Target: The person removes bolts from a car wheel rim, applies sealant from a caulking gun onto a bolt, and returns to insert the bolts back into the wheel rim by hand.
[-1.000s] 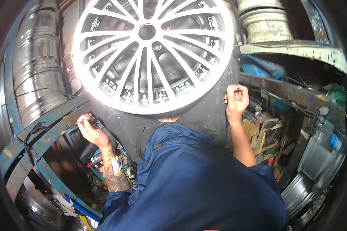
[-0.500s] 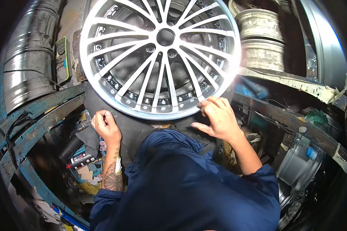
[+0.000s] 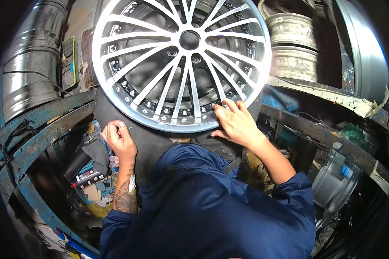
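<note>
A multi-spoke wheel rim (image 3: 196,101) with a bright polished lip lies face up before me, small bolts ringing its inner edge. My right hand (image 3: 235,122) is at its lower right, fingers bent over the lip with the index fingertip down by the bolts and the thumb at the outer edge. Below and left of the rim, apart from it, my left hand (image 3: 120,137) is closed, thumb against curled fingers. Whatever it may hold is hidden. Under the rim is a dark rubbery support (image 3: 145,140).
Metal frame bars (image 3: 52,134) run along the left, with a spray can (image 3: 88,178) among clutter below. Bare rims are stacked at right (image 3: 294,62) and shiny metal barrels (image 3: 32,64) at left. A green-edged device (image 3: 69,62) lies beside them. A plastic-wrapped clear container (image 3: 335,181) sits lower right.
My right hand has moved left and up over the rim's lip, its fingertips now by the bolts. The rim appears shifted slightly right in view. My left hand stays nearly where it was, still closed.
</note>
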`<state>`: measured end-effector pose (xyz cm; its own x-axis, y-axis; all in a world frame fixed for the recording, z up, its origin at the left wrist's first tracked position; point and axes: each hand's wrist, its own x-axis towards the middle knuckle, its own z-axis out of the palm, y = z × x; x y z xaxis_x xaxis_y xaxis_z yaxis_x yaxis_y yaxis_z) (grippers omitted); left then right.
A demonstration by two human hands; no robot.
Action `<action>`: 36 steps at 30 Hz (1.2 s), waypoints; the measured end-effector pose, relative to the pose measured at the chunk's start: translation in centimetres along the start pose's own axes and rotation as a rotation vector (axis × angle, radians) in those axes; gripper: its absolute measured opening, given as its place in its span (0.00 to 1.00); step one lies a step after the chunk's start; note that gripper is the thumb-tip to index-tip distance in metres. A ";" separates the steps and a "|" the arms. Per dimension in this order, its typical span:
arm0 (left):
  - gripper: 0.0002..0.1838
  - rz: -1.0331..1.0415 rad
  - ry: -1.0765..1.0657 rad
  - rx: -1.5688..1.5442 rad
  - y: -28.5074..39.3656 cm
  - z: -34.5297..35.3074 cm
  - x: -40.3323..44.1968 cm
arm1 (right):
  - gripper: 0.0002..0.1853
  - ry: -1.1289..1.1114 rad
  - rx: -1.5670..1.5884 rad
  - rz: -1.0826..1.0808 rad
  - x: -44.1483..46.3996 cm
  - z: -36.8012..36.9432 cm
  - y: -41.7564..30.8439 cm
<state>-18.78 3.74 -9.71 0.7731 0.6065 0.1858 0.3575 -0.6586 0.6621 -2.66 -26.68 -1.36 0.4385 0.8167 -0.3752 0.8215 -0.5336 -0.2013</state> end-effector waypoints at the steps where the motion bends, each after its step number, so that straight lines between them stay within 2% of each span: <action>1: 0.08 -0.002 0.003 -0.004 0.0 0.0 0.0 | 0.38 -0.005 0.004 -0.002 0.1 0.0 0.0; 9: 0.08 0.006 0.008 0.013 -0.2 0.1 0.1 | 0.41 0.015 0.036 -0.021 0.4 0.1 0.5; 24: 0.09 0.016 0.012 0.016 -0.2 0.1 0.0 | 0.38 0.052 0.058 0.011 0.7 0.0 0.5; 27: 0.09 0.001 0.011 0.018 -0.1 0.1 0.2 | 0.37 0.077 0.256 0.093 0.3 -1.9 0.8; 30: 0.09 -0.002 0.012 0.024 -0.3 0.2 -0.3 | 0.32 0.355 0.372 0.220 -1.8 -5.1 2.5; 32: 0.10 -0.016 -0.028 0.048 -0.3 0.2 -0.3 | 0.30 0.745 0.556 0.209 -3.6 -6.7 3.7; 34: 0.09 -0.007 0.009 0.038 -0.1 0.6 -0.3 | 0.33 1.198 0.664 -0.030 -5.0 -9.5 3.9; 36: 0.09 0.000 0.022 0.036 0.0 0.7 -0.5 | 0.34 1.389 0.916 -0.325 -8.5 -13.4 1.4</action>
<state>-18.76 3.17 -10.36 0.7615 0.6158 0.2022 0.3763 -0.6740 0.6357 -0.31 -31.44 13.61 0.6810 0.2069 0.7024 0.6884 0.1463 -0.7105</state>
